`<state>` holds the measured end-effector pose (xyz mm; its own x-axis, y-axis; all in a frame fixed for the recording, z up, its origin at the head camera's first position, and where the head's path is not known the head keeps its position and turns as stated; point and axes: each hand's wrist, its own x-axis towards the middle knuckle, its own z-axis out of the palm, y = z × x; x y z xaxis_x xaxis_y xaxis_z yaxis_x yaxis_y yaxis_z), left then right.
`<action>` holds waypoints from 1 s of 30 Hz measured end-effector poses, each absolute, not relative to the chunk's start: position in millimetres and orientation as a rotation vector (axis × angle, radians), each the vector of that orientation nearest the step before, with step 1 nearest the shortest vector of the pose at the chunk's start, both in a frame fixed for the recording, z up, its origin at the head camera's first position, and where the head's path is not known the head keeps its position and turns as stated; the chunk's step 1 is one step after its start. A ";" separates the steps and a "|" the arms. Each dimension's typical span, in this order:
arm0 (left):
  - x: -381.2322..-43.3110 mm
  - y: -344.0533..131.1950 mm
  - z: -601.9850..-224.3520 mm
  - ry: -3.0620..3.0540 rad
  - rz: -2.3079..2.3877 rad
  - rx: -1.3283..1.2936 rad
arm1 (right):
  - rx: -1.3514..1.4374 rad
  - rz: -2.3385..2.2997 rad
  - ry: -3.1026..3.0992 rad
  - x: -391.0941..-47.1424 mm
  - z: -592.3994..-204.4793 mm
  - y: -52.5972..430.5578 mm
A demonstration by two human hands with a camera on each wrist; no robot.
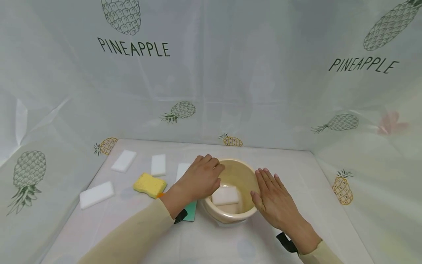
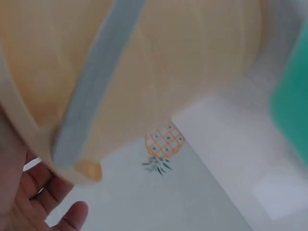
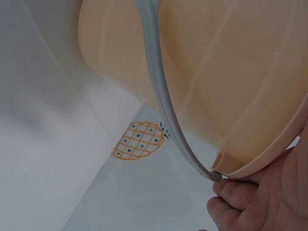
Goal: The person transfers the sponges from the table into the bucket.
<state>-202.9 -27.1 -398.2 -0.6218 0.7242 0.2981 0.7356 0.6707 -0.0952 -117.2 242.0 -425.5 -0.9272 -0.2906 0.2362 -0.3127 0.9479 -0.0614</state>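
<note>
A cream bucket [image 1: 230,217] with a grey handle [image 3: 163,86] stands on the table, handle lowered at its near side. Inside it lies a white sponge block [image 1: 225,195]. At the bucket's left rim, my left hand [image 1: 202,178] grips with bent fingers; part of that rim is hidden behind it. My right hand [image 1: 274,198] rests against the right rim, fingers extended together and thumb at the edge. Beneath my left wrist a teal sponge [image 1: 189,211] partly shows. Left of that wrist sits a yellow notched sponge [image 1: 150,185].
Several white sponge blocks [image 1: 96,195] are spread over the left half of the table [image 1: 280,249]. An orange item [image 1: 160,195] peeks out beside the yellow sponge. Behind and on both sides hangs a pineapple-print sheet [image 1: 230,88].
</note>
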 end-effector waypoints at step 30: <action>-198.7 -340.2 -442.3 -2.693 0.232 -0.760 | 0.441 0.192 -2.880 -116.0 -425.9 241.6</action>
<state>-198.7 -340.2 -442.3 -0.8023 0.5318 0.2711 0.4775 0.8443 -0.2431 -116.0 241.6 -425.9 -0.9303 -0.2799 0.2369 -0.3088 0.9464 -0.0946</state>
